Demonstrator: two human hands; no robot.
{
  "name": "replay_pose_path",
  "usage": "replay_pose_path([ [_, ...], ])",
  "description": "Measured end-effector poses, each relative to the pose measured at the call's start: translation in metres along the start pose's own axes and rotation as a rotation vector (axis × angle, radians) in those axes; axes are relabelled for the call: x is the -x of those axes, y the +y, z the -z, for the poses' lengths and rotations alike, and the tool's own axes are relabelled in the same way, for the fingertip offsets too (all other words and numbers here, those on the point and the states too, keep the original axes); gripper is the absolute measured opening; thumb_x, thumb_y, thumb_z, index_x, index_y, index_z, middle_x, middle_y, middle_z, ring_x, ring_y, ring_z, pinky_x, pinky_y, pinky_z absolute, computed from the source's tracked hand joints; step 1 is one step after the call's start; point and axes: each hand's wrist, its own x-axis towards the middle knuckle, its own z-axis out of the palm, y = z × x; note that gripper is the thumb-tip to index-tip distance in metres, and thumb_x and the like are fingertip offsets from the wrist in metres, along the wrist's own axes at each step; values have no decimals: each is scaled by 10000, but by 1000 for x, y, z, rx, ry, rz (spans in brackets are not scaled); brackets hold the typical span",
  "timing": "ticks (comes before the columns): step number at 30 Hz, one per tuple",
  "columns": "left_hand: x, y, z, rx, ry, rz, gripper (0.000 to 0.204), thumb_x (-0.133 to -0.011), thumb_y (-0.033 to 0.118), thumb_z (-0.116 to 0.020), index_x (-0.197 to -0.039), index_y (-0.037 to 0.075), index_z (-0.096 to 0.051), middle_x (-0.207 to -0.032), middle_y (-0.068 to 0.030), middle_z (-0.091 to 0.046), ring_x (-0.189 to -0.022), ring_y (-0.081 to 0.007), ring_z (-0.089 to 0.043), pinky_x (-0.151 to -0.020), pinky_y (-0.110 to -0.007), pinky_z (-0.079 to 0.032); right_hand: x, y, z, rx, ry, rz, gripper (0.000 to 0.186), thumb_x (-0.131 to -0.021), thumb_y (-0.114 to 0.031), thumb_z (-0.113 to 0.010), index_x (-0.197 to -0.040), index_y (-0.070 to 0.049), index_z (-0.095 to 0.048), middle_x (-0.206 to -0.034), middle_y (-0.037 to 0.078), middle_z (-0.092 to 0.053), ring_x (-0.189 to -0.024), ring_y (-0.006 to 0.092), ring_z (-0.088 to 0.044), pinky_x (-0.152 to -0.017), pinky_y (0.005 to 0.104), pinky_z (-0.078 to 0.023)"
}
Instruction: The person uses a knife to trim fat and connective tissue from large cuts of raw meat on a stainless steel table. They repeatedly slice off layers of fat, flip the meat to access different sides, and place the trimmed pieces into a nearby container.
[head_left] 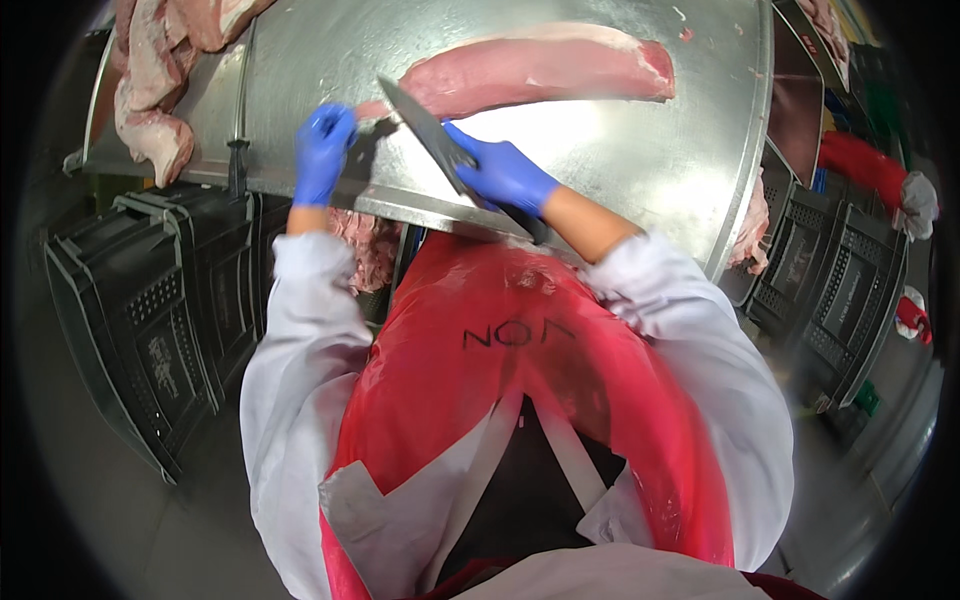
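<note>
1. Holding a knife (pixel 425 122) in the right hand (pixel 505 172), with a closed grip around its dark handle, partly hidden by the palm.
2. Pointing the blade up and away from the right hand, slanted over toward the left hand (pixel 325 145).
3. Pinching the thin end of a long piece of meat (pixel 540 75) with the left hand, fingers curled in narrow.
4. Crossing that thin end with the blade, in the gap between both hands; cannot tell touching from hovering.
5. Can see most of the long piece of meat lying flat on the metal desk (pixel 620 145), beyond the right hand and stretching off to its right, pink with a paler strip along the far side.
6. Can see larger pale meat pieces (pixel 155 90) on the left of the left hand, reaching the near edge of the desk.
7. Can make out a dark-handled tool (pixel 237 165) just left of the left hand, at the edge; cannot tell its kind.
8. Can see more meat (pixel 365 245) beside the left forearm, lower than the desk.
9. Can see black crates well below and left of the left hand (pixel 150 310), and also well right of the right hand.
10. Wearing white sleeves (pixel 690 310) behind both hands, and a red apron (pixel 510 360) below and between them.
</note>
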Motion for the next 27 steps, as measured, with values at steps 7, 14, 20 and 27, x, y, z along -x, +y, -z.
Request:
replay_pose_path([
  [7, 112, -7, 147, -297, 85, 335, 156, -1004, 75, -592, -851, 68, -620, -761, 50, -592, -643, -25, -415, -577, -205, -333, 67, 78, 161, -81, 664, -424, 607, -980, -209, -602, -1553, -263, -408, -794, 67, -669, -603, 124, -619, -555, 316, -549],
  [14, 40, -1, 107, -1454, -442, 199, 538, -926, 408, -647, -1302, 27, -592, -1008, -288, -693, -964, -466, -665, -844, -512, -536, 47, 145, 262, -32, 804, -440, 688, -946, -124, -603, -1581, -155, -342, -735, 90, -655, -532, 150, -610, -501, 319, -521],
  [20, -89, 4, -88, -849, -306, -519, 633, -821, 420, -744, -1249, -23, -598, -1215, -241, -627, -1135, -417, -591, -1000, -488, -466, 102, 104, 178, -318, 721, -436, 680, -937, -86, -580, -1576, -114, -347, -696, 66, -612, -492, 156, -566, -472, 330, -489],
  [27, -127, -1, -188, -734, -590, -409, 569, -751, 429, -761, -1118, 27, -597, -1082, -199, -628, -999, -392, -608, -900, -453, -486, 70, 95, 193, -176, 721, -367, 639, -953, -155, -572, -1560, -104, -377, -732, 62, -629, -561, 135, -594, -546, 298, -503],
])
